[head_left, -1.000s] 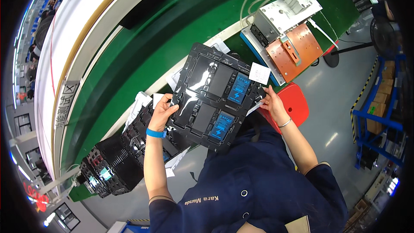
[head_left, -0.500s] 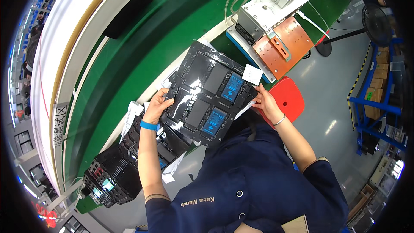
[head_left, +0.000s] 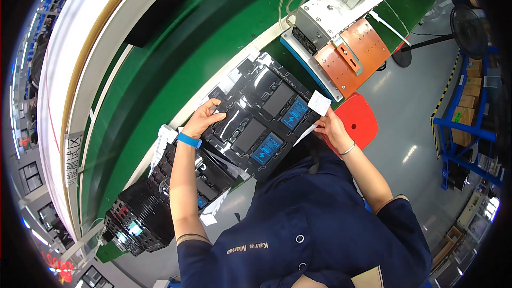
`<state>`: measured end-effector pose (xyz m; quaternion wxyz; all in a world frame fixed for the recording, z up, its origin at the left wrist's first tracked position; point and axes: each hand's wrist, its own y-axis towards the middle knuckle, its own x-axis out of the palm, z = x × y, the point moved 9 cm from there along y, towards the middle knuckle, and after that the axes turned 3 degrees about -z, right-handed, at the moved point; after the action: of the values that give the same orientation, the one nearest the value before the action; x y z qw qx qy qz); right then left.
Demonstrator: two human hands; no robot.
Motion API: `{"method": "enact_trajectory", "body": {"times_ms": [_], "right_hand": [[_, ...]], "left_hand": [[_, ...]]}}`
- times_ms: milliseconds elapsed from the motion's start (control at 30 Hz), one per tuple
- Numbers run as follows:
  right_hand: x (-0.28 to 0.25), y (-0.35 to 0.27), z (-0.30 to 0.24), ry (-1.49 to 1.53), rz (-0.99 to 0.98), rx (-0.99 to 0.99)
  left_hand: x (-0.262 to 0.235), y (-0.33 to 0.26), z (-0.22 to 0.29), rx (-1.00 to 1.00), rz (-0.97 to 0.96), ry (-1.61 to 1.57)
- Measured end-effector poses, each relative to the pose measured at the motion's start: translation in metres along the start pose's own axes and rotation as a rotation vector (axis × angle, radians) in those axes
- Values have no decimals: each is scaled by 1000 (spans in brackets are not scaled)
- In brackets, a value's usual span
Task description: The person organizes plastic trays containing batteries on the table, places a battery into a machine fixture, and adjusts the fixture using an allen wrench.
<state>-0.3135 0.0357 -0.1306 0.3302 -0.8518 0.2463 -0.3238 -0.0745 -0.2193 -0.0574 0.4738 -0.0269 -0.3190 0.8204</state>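
A black plastic tray [head_left: 245, 109] with moulded pockets lies tilted between my hands, over other black tray edges at the bench edge. Flat dark battery-like packs with blue printed panels [head_left: 267, 149] sit in its pockets. My left hand [head_left: 204, 118] grips the tray's left edge, thumb on top and fingers curled at the rim. My right hand [head_left: 333, 129] holds the right corner, its fingers partly hidden under the tray. A small white paper slip [head_left: 319, 103] stands at that corner, close to my right fingertips.
A stack of black trays [head_left: 141, 218] stands at lower left. Beyond my right hand are a metal press fixture with a copper-coloured plate [head_left: 354, 56] and a red stool [head_left: 356, 122]. A green bench [head_left: 176, 69] curves behind; a fan [head_left: 468, 31] and blue rack are at right.
The tray has shifted slightly right and down and now lies against the trays below. My left fingers have moved further over its edge; my right hand has moved slightly right.
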Motion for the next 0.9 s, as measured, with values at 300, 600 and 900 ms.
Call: {"method": "enact_trajectory", "body": {"times_ms": [300,600,900], "right_hand": [[-2,-4,-4,57,74,20],[4,-9,1,199,24,43],[11,-11,17,187,14,-4]], "left_hand": [[4,30,-6,-12,-73,111],[1,32,21,201,295,971],[14,18,25,294,432,1094]]}}
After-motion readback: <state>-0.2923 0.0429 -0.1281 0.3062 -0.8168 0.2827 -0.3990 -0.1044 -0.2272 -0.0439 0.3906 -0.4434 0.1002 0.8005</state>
